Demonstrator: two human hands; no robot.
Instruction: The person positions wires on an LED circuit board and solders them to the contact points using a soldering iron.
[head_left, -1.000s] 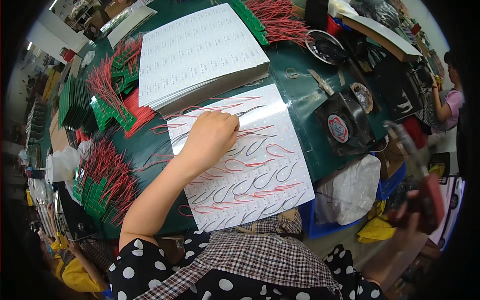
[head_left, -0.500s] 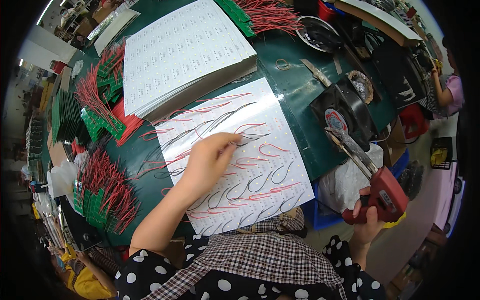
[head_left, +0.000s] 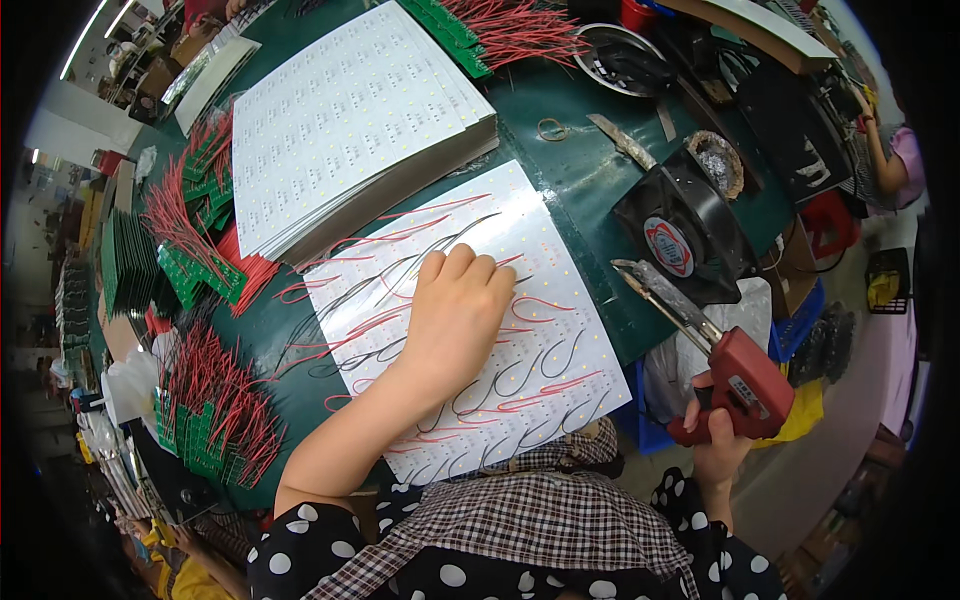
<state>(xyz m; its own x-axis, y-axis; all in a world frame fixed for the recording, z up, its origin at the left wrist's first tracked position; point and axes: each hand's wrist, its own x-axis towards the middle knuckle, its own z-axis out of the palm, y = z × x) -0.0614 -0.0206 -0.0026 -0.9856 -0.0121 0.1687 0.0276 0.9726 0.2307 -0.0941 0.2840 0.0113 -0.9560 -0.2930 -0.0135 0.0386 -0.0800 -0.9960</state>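
Note:
My left hand (head_left: 458, 318) is closed over the middle of a white LED circuit board sheet (head_left: 535, 225). The fingers curl downward with their tips hidden, so what they hold cannot be made out. Thin red wires (head_left: 545, 303) and black wires (head_left: 562, 355) lie in rows across the sheet, several trailing past its left edge. Out to the right, my right hand (head_left: 718, 445) is wrapped around the handle of a red soldering gun (head_left: 752, 385). Its metal tip points up and left, near a black fan and apart from the sheet.
A thick stack of white LED sheets (head_left: 350, 125) stands behind the worked sheet. Green boards with red wires (head_left: 205, 430) are piled at left. The black fan (head_left: 690, 235), a crusted dish (head_left: 716, 162) and a metal plate (head_left: 622, 65) are at right. Other people work nearby.
My left hand has shifted right and turned so that its back faces up over the wires. The soldering gun has moved slightly left, still in my right hand.

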